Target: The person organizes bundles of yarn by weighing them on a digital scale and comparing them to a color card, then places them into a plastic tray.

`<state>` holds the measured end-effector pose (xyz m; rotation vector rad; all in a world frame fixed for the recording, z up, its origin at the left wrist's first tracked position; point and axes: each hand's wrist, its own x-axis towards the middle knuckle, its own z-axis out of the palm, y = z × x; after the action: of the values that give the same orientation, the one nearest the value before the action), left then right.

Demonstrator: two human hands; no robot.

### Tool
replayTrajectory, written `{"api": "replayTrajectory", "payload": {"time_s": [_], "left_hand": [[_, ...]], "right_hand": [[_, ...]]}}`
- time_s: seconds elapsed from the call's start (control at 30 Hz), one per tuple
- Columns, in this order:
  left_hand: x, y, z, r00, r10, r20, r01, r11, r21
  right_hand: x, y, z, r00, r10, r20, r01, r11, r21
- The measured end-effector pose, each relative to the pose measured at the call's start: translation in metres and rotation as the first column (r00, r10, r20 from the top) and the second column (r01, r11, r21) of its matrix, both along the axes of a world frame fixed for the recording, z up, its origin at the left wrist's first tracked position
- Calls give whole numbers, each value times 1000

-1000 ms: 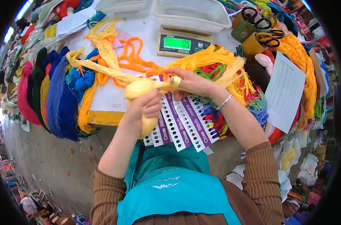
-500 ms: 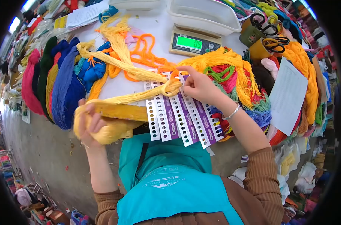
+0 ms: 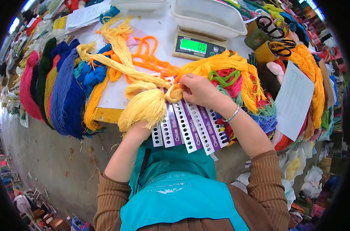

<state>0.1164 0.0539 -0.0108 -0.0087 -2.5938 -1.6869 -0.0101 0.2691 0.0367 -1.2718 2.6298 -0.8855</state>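
A skein of pale yellow thread [image 3: 144,107] is gathered in a fluffy bunch over the table's front edge. My left hand [image 3: 138,131] is beneath and inside this bunch, holding it; its fingers are mostly covered by the strands. My right hand [image 3: 200,91] pinches a yellow loop at the skein's narrow end, fingers closed. Under both hands lie white-and-purple punched thread cards [image 3: 187,133] labelled "Cross Stitch". A longer pale yellow strand bundle [image 3: 123,65] runs up the table from the loop. Orange thread [image 3: 155,63] touches it near my right hand.
Behind stands a digital scale [image 3: 194,46] reading 0.5, with a white plastic tray [image 3: 209,19] on it. Coloured skeins [image 3: 63,92] hang over the left edge. At right lie a tangled thread pile [image 3: 240,77], scissors in cups [image 3: 265,52] and a paper sheet [image 3: 294,101].
My left hand has swung right and inward with the yellow skein, bunching it beside my right hand. My right hand's extended finger has curled in around the loop.
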Motion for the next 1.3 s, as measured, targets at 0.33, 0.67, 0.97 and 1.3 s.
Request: {"api": "replayTrajectory", "payload": {"time_s": [0.33, 0.67, 0.97, 1.3], "left_hand": [[-15, 15, 24, 981, -105, -161, 37, 925, -378], [-27, 26, 36, 998, -34, -44, 24, 976, -215], [-25, 28, 16, 997, -71, -42, 64, 986, -154], [-28, 26, 22, 988, -108, -110, 52, 907, -417]], "right_hand": [[-18, 27, -28, 745, 59, 664, 231, 912, -340], [-18, 34, -20, 620, 222, 753, 303, 817, -490], [-14, 24, -13, 545, 272, 793, 460, 693, -555], [-18, 22, -38, 775, 136, 618, 308, 772, -556]]}}
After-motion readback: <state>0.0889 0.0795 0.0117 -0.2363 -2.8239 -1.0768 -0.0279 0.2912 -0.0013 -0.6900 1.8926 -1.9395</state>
